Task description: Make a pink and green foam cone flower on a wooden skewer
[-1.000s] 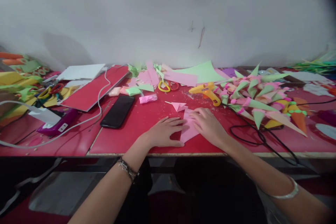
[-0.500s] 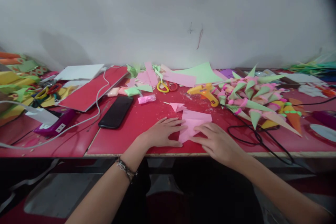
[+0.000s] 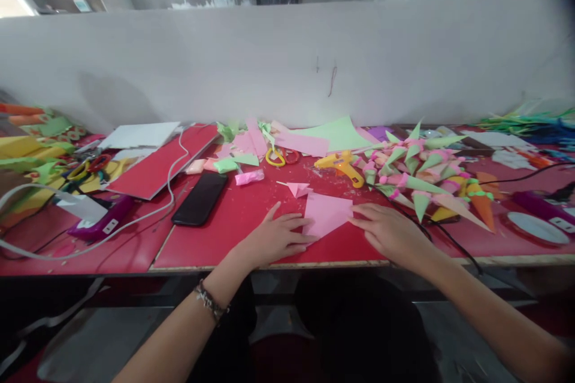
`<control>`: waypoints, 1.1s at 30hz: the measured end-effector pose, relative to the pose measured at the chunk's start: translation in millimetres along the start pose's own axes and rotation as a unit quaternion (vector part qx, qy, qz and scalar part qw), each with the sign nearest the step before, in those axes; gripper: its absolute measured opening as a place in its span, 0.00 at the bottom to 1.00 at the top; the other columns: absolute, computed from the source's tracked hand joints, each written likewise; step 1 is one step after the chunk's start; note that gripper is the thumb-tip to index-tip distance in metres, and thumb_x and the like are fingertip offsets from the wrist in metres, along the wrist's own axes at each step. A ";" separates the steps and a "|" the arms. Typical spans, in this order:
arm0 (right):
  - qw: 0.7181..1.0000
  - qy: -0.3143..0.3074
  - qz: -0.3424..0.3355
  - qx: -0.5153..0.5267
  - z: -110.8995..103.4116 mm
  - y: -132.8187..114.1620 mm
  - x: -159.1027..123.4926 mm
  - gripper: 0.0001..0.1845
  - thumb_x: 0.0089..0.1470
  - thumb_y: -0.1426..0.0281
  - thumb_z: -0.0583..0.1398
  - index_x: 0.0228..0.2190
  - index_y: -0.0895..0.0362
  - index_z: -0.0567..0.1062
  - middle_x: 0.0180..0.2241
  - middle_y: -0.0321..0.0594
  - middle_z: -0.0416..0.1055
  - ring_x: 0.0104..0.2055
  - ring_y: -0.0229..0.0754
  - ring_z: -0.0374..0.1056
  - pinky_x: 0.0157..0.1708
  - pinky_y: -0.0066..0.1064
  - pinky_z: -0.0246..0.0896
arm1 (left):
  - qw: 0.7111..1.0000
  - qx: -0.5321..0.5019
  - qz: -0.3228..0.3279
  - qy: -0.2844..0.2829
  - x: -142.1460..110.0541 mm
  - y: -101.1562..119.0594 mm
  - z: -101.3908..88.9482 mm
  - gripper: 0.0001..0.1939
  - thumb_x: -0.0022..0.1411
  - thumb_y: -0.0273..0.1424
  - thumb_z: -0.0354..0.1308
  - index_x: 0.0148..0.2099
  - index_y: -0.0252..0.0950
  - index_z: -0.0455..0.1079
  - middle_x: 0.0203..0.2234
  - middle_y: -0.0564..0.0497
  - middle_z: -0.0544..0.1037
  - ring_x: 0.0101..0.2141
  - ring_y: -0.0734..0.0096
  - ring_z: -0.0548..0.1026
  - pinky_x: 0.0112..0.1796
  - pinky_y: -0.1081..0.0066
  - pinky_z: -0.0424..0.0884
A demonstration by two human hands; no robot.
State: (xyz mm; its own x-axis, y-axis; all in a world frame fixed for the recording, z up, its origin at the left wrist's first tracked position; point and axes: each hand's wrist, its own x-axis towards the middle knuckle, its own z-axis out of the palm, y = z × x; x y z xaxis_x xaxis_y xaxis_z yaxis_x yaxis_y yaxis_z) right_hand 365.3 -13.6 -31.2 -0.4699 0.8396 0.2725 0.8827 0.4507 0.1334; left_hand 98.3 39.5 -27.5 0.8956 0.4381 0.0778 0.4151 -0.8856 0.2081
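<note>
Paper sheet, pink and kinda angular, lies flat just in front of the yellow plastic glue gun. Left hand overlaps one edge, fingers spread; right hand barely reaches the opposite edge, fingers loose.

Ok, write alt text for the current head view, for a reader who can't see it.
A person's left hand lies at the left edge of a pink paper sheet on a red table, the right hand at its right edge. Beyond lies a yellow glue gun, with a black phone to the left and pink-and-green paper cones heaped right.
</note>
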 end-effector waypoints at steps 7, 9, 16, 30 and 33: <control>0.998 0.004 0.047 0.039 7.8 -13.2 -12.8 0.23 0.48 0.79 0.47 0.45 0.58 0.70 0.46 0.45 0.69 0.47 0.44 0.65 0.54 0.49 0.46 | 0.998 0.058 -0.015 0.028 -38.8 17.7 -4.2 0.17 0.63 0.37 0.43 0.53 0.49 0.61 0.51 0.56 0.68 0.53 0.66 0.62 0.57 0.55 0.37; 0.996 0.008 0.074 0.046 6.5 -24.0 -13.9 0.23 0.49 0.79 0.47 0.44 0.57 0.70 0.45 0.45 0.70 0.46 0.43 0.65 0.55 0.53 0.37 | 0.997 0.068 -0.026 0.030 -46.4 20.7 -9.9 0.16 0.62 0.37 0.44 0.52 0.48 0.63 0.50 0.55 0.69 0.52 0.66 0.63 0.57 0.56 0.39; 0.987 0.006 0.090 0.134 -8.1 -92.7 0.5 0.18 0.52 0.74 0.50 0.44 0.58 0.69 0.39 0.46 0.69 0.45 0.46 0.64 0.53 0.50 0.40 | 0.986 0.106 -0.114 0.057 -33.8 39.6 -6.3 0.18 0.59 0.36 0.48 0.51 0.40 0.62 0.47 0.48 0.69 0.47 0.62 0.65 0.49 0.61 0.58; 0.981 -0.087 0.063 0.161 -9.3 -70.4 2.0 0.30 0.45 0.69 0.60 0.52 0.48 0.61 0.53 0.46 0.59 0.56 0.50 0.52 0.54 0.51 0.33 | 0.990 0.085 -0.098 0.060 -22.2 45.8 16.8 0.24 0.53 0.36 0.56 0.52 0.38 0.58 0.49 0.48 0.65 0.48 0.62 0.64 0.50 0.62 0.58; 0.985 -0.058 0.056 0.154 -17.7 -87.4 11.9 0.16 0.49 0.72 0.58 0.42 0.53 0.71 0.38 0.41 0.69 0.42 0.43 0.64 0.53 0.48 0.39 | 0.986 0.123 -0.083 0.073 -18.4 50.4 19.8 0.16 0.57 0.31 0.53 0.48 0.35 0.61 0.43 0.48 0.70 0.43 0.64 0.67 0.45 0.63 0.62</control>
State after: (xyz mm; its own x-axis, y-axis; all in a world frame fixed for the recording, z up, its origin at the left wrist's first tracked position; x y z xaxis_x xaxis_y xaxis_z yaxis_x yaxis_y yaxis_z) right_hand 282.7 -48.3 -22.8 -0.3833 0.9104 0.1558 0.8925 0.4085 -0.1913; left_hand 105.9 -16.3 -37.8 0.7866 0.5820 0.2064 0.5966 -0.8025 -0.0107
